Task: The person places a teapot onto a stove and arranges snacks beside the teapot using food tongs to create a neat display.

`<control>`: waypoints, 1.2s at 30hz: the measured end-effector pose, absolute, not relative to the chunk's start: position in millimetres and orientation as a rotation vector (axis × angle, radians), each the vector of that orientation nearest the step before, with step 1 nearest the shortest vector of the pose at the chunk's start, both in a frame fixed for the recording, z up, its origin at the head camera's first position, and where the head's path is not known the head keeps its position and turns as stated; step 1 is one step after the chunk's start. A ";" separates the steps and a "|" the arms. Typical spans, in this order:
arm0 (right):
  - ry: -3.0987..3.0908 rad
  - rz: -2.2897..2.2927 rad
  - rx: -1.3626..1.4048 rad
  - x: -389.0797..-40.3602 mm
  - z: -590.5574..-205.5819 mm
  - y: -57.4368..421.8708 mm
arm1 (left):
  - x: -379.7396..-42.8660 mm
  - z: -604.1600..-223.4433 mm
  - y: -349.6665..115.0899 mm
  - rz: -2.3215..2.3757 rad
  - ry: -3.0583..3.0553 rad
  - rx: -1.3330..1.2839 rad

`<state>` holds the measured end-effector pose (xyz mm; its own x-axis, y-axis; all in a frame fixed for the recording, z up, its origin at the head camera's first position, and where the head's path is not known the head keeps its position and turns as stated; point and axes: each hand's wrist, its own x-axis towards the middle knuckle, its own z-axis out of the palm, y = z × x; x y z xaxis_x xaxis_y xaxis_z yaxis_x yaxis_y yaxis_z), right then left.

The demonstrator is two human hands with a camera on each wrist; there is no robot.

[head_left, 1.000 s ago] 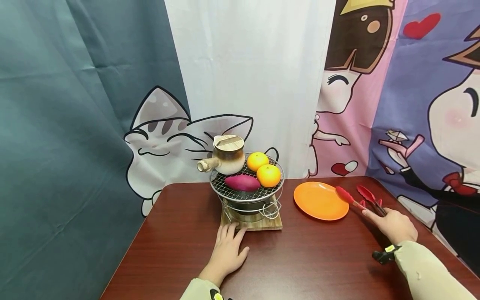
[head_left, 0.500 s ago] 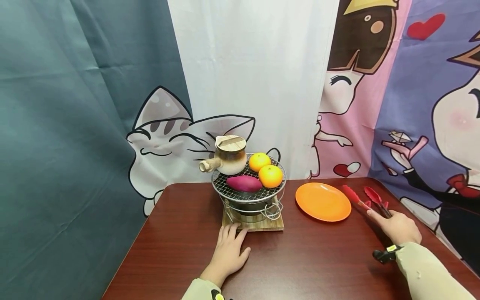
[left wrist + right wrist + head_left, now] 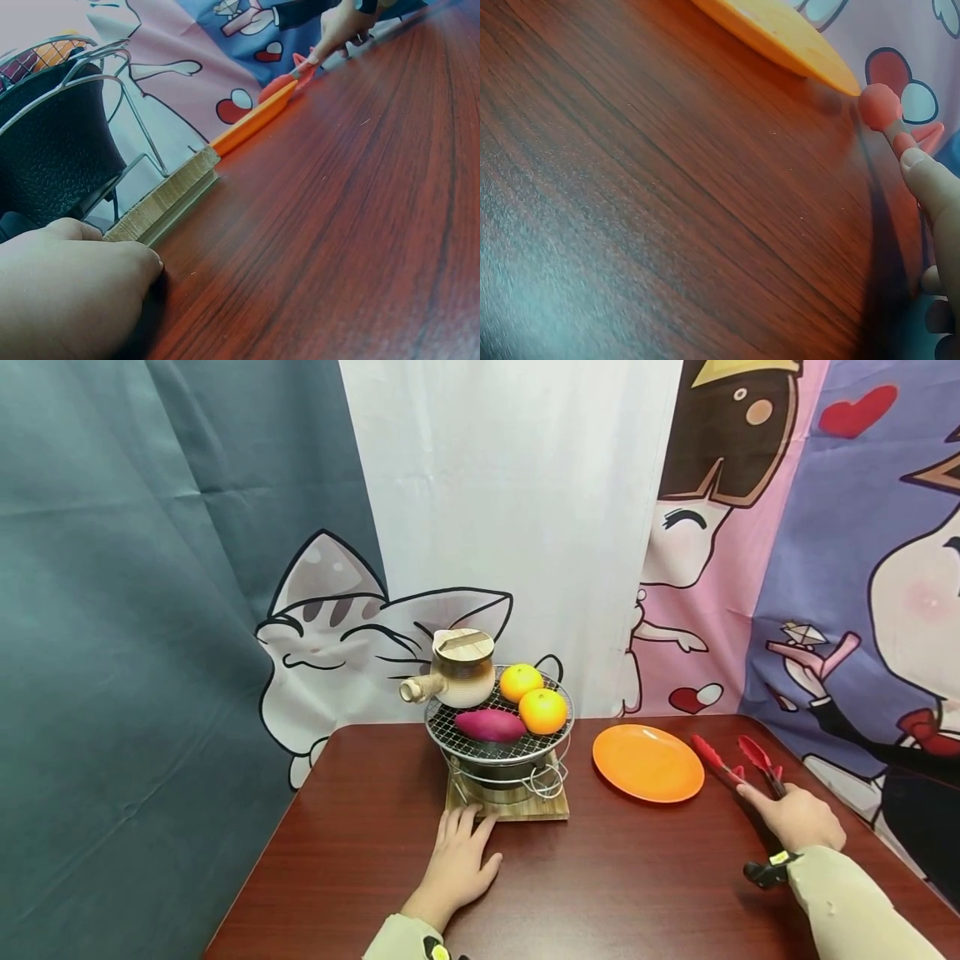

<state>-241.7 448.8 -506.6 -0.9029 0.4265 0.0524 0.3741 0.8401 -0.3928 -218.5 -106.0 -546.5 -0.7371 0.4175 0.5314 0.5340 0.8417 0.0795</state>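
Observation:
My right hand (image 3: 804, 820) holds a pair of red-tipped tongs (image 3: 716, 760) at the table's right side, their two arms spread apart. In the right wrist view the thumb lies along one arm of the tongs (image 3: 881, 109). Just left of the tips sits an orange plate (image 3: 648, 763) with nothing on it. My left hand (image 3: 456, 864) lies with fingers extended, fingertips at the front edge of a wooden board (image 3: 517, 812). On that board stands a small round stove topped by a wire grill (image 3: 465, 745). The grill carries a purple sweet potato (image 3: 491, 725), two oranges (image 3: 543, 711) and a lidded clay pot (image 3: 463, 681).
The pot's side handle (image 3: 422, 687) sticks out to the left past the grill. Bent wire handles (image 3: 547, 777) hang at the stove's right. A printed curtain (image 3: 510, 510) stands right behind the brown table (image 3: 600, 893).
The right hand and the tongs shift slightly to the right, away from the plate. The whole head view drifts a little too. My left hand keeps its place at the board.

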 end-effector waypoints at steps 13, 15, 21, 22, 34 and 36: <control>-2.921 0.514 -0.695 -242.6 -507.9 443.3 | -219.2 -547.7 -101.8 -0.296 -2.507 -0.699; -2.913 0.506 -0.706 -241.3 -507.9 440.6 | -219.1 -547.4 -101.4 -0.296 -2.508 -0.697; -2.859 0.496 -0.740 -235.9 -513.3 433.9 | -219.7 -546.8 -100.2 -0.301 -2.514 -0.697; -2.844 0.508 -0.754 -235.5 -514.9 432.9 | -219.8 -546.7 -100.1 -0.304 -2.514 -0.699; -2.722 0.520 -0.804 -222.7 -508.3 396.8 | -220.2 -546.2 -105.4 -0.291 -2.510 -0.701; -2.719 0.517 -0.803 -222.2 -507.3 394.6 | -219.7 -546.0 -106.3 -0.288 -2.517 -0.697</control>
